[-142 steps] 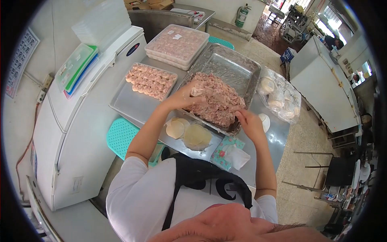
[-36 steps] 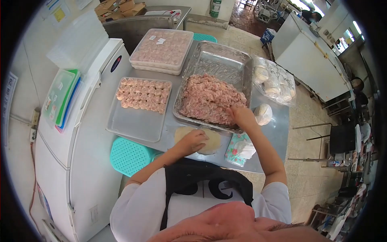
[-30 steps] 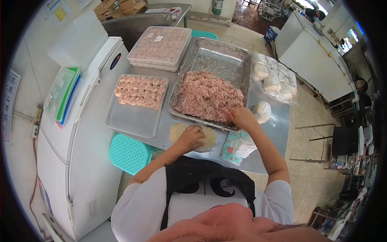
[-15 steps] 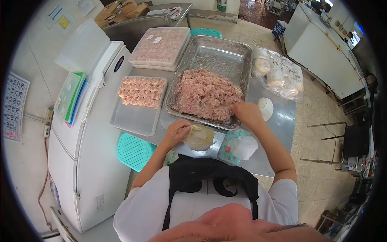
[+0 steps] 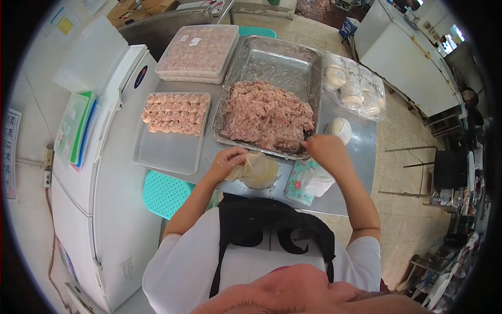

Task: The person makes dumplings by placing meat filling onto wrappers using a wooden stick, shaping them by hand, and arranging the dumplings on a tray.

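Observation:
My left hand [image 5: 228,161] pinches the edge of a thin round wrapper [image 5: 254,166], lifted over a stack of pale wrappers [image 5: 264,180] on the metal table. Fingers closed, my right hand [image 5: 325,150] is at the near right corner of a deep metal tray [image 5: 280,49], against the ground meat [image 5: 266,112] heaped in it. A thin tool seems to be in its fingers, but it is too small to make out. Left of the tray, a clear plastic tray [image 5: 172,154] holds rows of filled dumplings [image 5: 175,112].
Stacked lidded boxes of dumplings [image 5: 196,52] stand at the back left. On the right lie a bag of round wrapper packs [image 5: 355,89] and one loose pack [image 5: 340,129]. A floral tissue pack [image 5: 300,183] sits at the near edge. A turquoise stool [image 5: 166,193] is below left.
My left hand came down onto the wrapper stack, then pulled a wrapper up by its edge. My right hand went from handling the meat to staying closed at the tray's near right corner.

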A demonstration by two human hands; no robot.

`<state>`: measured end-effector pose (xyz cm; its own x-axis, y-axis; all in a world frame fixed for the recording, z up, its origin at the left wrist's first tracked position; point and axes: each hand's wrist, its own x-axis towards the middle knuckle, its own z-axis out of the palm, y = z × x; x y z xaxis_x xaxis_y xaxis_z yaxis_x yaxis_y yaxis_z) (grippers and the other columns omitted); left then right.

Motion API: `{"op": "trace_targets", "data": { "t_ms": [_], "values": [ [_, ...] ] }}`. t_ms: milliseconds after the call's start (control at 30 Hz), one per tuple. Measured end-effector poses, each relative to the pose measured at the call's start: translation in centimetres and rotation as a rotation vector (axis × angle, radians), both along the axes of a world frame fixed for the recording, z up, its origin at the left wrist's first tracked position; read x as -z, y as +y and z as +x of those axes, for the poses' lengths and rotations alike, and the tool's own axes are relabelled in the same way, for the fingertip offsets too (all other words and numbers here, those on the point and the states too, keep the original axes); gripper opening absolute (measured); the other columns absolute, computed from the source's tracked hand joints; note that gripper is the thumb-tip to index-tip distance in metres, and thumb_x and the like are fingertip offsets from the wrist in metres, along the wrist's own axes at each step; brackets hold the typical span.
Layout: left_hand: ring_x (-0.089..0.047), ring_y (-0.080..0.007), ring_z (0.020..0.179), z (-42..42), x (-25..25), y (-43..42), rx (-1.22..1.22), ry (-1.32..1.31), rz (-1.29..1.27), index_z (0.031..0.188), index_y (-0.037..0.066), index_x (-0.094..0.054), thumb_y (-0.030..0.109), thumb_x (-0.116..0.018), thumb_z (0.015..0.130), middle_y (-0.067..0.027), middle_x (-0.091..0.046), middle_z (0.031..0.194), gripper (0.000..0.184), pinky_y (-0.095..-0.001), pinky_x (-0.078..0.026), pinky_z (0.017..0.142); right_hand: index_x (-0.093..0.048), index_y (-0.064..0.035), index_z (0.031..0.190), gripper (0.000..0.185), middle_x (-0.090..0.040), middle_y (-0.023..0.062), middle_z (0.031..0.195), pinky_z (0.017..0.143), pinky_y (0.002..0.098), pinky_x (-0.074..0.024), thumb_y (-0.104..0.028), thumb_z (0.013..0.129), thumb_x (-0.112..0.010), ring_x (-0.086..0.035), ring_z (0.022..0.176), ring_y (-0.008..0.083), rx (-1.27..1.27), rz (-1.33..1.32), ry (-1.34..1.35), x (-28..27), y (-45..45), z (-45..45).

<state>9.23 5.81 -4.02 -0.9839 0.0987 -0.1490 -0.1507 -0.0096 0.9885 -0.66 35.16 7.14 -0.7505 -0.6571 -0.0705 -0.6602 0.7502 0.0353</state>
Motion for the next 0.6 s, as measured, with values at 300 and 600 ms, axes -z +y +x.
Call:
{"op": "trace_targets", "data": {
  "t_ms": [300, 600],
  "values": [
    [-0.06, -0.0214, 0.08, -0.7, -1.4, -1.2, 0.085, 0.32, -0.367, 0.087, 0.002, -0.062, 0.014, -0.062, 0.085, -0.0091, -0.06, 0.084, 0.012, -0.0313, -0.048, 0.073, -0.066, -0.008, 0.073, 0.028, -0.067, 0.0111, 0.076, 0.057, 0.0426, -0.0523, -0.026, 0.091, -0.054, -0.067, 0.069, 0.0278, 0.048, 0.038, 0.038, -2.5, -1.5, 0.8],
    [-0.058, -0.0154, 0.076, -0.2, -1.7, -2.7, 0.041, 0.159, -0.097, 0.087, 0.001, -0.061, 0.013, -0.062, 0.086, -0.0057, -0.059, 0.081, 0.013, -0.0284, -0.047, 0.069, -0.065, -0.0063, 0.074, 0.038, -0.065, 0.0131, 0.07, 0.061, 0.0449, -0.0508, -0.035, 0.094, -0.051, -0.066, 0.073, 0.0316, 0.118, -0.064, -0.154, 5.1, -4.3, 2.4]
  ]
}}
